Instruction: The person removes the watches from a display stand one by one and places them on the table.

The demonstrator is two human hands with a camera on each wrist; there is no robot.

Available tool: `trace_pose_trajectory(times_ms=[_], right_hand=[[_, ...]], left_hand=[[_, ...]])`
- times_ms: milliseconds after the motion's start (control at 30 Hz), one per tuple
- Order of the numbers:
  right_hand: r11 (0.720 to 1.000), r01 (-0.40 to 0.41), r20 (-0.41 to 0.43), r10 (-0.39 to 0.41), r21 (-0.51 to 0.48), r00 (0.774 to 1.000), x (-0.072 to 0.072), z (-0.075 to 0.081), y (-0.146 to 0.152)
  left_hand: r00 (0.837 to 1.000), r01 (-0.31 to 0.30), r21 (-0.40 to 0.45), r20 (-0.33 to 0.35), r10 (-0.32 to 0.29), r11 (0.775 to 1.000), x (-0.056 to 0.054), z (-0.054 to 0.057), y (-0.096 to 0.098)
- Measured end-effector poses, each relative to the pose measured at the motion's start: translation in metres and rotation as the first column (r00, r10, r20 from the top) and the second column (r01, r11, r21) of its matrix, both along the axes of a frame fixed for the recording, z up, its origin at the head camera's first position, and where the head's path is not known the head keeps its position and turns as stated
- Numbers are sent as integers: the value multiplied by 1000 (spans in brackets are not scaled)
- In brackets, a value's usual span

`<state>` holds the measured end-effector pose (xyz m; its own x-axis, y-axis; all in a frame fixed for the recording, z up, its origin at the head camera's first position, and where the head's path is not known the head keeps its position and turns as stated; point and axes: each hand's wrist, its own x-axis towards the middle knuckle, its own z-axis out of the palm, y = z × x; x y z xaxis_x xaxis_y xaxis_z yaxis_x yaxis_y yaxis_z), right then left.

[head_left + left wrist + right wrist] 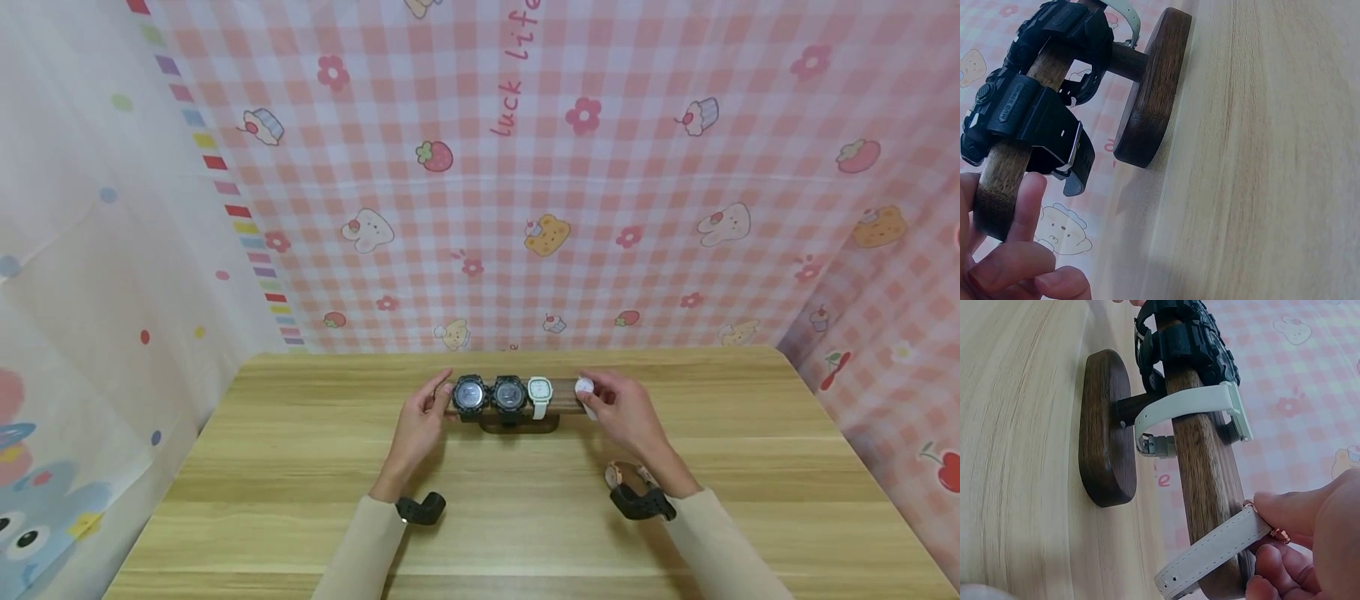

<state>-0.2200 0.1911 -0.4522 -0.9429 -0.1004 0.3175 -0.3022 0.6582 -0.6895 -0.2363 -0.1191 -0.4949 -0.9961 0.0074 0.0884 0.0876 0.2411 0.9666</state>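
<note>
A dark wooden watch stand (564, 397) with a horizontal bar and a rounded base (1105, 431) stands near the table's back. Two black watches (470, 394) and a white square-faced watch (539, 390) are strapped round its bar. My left hand (422, 423) grips the bar's left end, thumb and fingers on either side of the wood in the left wrist view. At the right end, my right hand (624, 408) pinches a watch with a white stitched strap (1213, 553) and rose-gold lugs. That strap lies across the bar, its tail hanging over the near side.
A rose-gold watch (615, 476) lies on the wooden table (510, 525), partly behind the right wrist's black camera band (642, 503). Another black band (422, 508) sits on the left wrist. A pink checked cloth (480, 208) hangs behind the table.
</note>
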Motion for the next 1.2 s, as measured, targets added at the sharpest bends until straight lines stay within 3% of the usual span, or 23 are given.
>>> trace_pose_trajectory(times_ms=[33,233,267,1200], right_hand=[[1000,5,3,-5,1,1000,0,0,1],[1000,16,11,-16,21,1000,1,2,5],[1000,16,13,-17,24,1000,2,2,6],[996,33,-34,-31,80,999,22,9,38]], left_hand=[[1000,1,-1,3,-1,1000,3,5,1],[1000,-5,-4,2,5,1000,3,5,1],[1000,-6,-4,-2,6,1000,0,0,0],[1000,7,15,-16,-7,1000,-1,-2,0]])
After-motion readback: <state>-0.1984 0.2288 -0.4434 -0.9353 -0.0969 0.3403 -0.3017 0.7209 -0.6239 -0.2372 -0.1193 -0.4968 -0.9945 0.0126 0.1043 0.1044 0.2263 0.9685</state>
